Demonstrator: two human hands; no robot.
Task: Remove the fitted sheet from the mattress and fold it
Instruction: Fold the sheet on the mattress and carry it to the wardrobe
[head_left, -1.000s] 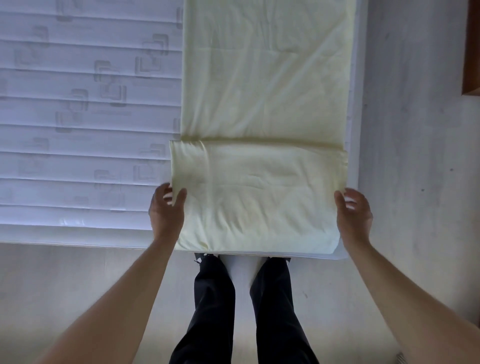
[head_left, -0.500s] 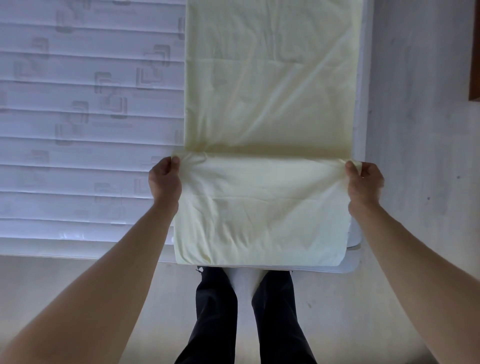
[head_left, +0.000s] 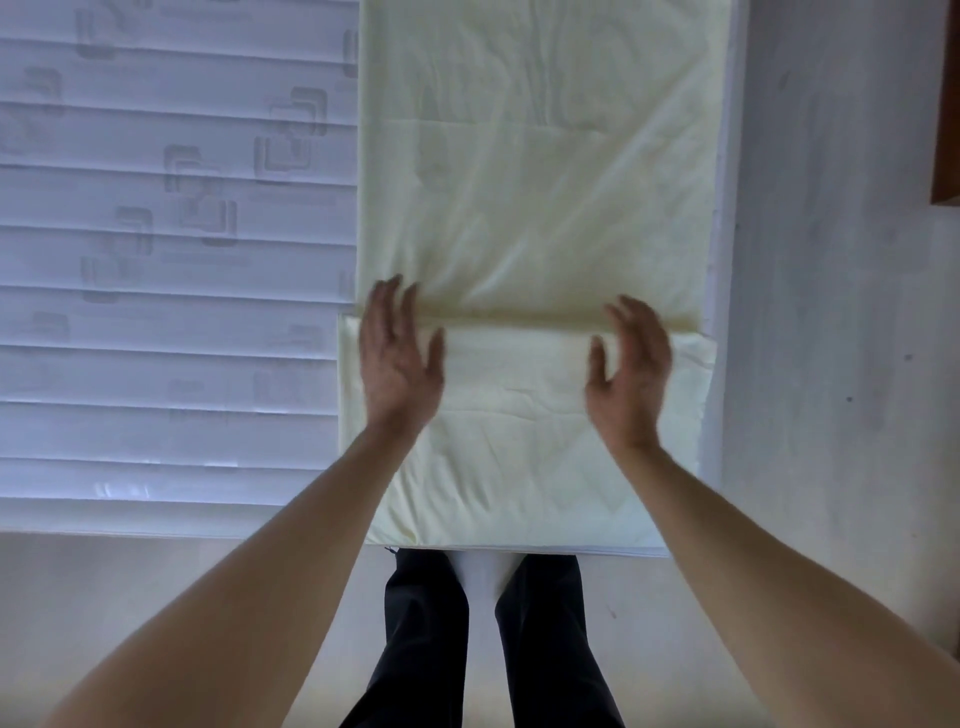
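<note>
The pale yellow fitted sheet (head_left: 535, 171) lies as a long narrow strip along the right side of the bare white mattress (head_left: 171, 291). Its near end is folded over into a thicker rectangle, with the fold edge running across the strip. My left hand (head_left: 400, 358) lies flat with spread fingers on the left part of that fold edge. My right hand (head_left: 631, 364) is over the right part of the edge, fingers slightly bent, holding nothing. Both hands are blurred.
The mattress's near edge (head_left: 156, 525) runs across in front of my dark-trousered legs (head_left: 483, 639). A pale floor (head_left: 841, 364) runs along the mattress's right side. A brown wooden piece of furniture (head_left: 946, 104) shows at the top right edge.
Both hands let go of the folded layer's corners and moved inward onto the top of the fold. The folded edge now lies flat across the strip.
</note>
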